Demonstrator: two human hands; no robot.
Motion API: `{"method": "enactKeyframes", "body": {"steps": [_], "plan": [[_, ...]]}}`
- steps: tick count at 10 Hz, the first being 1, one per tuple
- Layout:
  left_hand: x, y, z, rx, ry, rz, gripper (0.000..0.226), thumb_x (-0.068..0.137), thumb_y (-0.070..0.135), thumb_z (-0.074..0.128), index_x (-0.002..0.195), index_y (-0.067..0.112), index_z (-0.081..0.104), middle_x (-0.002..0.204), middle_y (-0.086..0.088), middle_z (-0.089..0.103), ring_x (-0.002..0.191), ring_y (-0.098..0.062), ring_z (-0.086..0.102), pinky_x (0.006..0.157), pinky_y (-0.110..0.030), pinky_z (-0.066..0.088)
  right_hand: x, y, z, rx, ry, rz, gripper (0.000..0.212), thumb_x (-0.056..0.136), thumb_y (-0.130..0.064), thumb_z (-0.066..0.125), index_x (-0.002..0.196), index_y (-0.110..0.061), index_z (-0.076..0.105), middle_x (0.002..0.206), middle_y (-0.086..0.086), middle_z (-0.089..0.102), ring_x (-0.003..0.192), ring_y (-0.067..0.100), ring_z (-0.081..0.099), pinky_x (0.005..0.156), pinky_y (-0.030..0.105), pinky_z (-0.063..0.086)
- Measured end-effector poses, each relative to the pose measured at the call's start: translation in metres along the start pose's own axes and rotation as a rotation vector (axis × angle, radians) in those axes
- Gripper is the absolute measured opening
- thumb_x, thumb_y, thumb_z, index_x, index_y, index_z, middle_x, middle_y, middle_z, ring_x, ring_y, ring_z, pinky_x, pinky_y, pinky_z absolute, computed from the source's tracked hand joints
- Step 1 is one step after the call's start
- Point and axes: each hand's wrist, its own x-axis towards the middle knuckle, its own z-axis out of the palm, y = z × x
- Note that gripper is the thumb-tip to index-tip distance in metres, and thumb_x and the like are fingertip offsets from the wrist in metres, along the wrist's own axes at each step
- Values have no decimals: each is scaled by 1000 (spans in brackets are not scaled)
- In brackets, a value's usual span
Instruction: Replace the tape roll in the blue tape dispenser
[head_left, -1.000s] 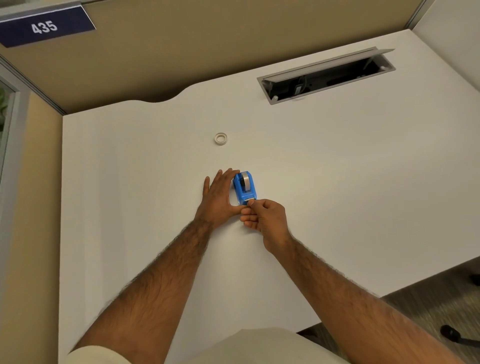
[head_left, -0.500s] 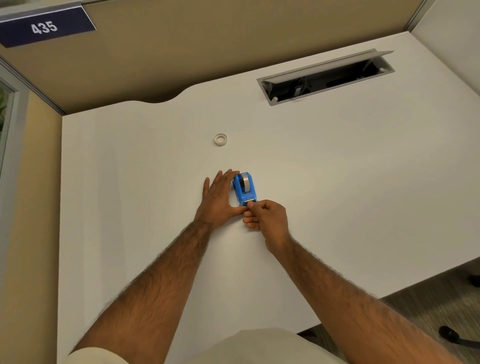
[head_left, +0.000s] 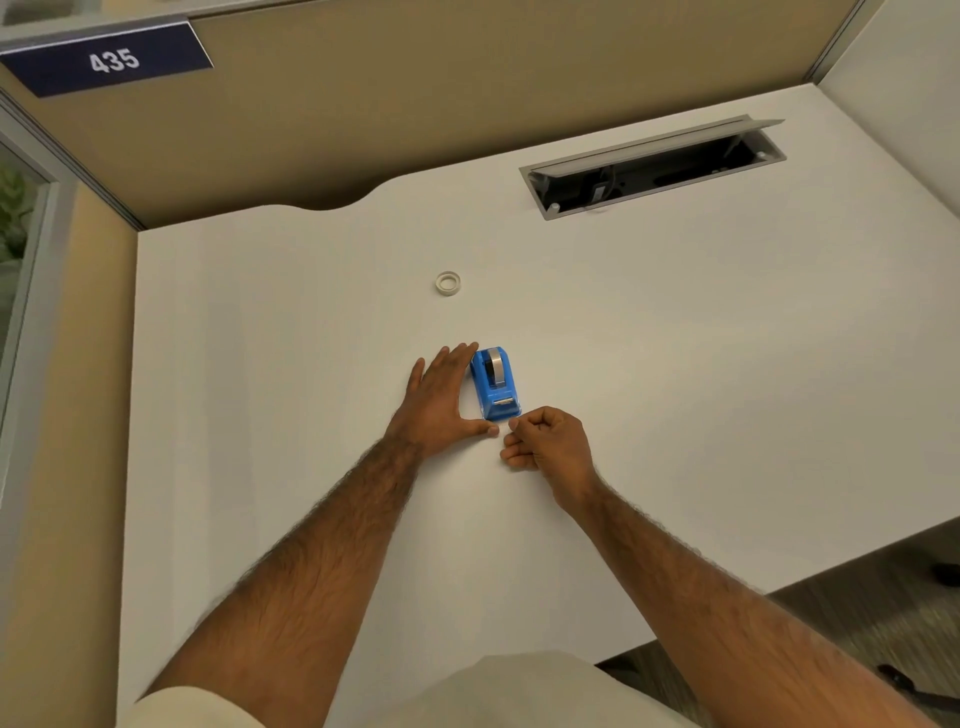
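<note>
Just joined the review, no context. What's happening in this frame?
A person at a white desk is working on a blue tape dispenser that already has a roll of tape seated in it. The left hand lies flat against the dispenser's left side, steadying it. The right hand is curled in a pinch just in front of the cutter end, off the dispenser; whether it holds a strip of tape is too small to tell. A tape ring lies apart, farther back on the desk.

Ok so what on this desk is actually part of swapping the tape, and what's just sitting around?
Part of the job:
- blue tape dispenser, steadied by the left hand
- tape roll seated in it
- small white ring, apparently a tape core, lying apart

Just there:
- open cable hatch
- 435 sign
</note>
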Motion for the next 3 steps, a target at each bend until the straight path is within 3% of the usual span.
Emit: {"method": "enactKeyframes", "body": {"steps": [3], "plan": [[-20, -3, -8, 5, -29, 9, 118, 68, 75, 68, 157, 33, 3, 166, 10, 10, 154, -11, 4, 125, -39, 1, -3, -7, 0, -1, -22, 48, 21, 93, -16, 63, 100, 4, 64, 84, 20, 75, 70, 31, 73, 68, 40, 63]]}}
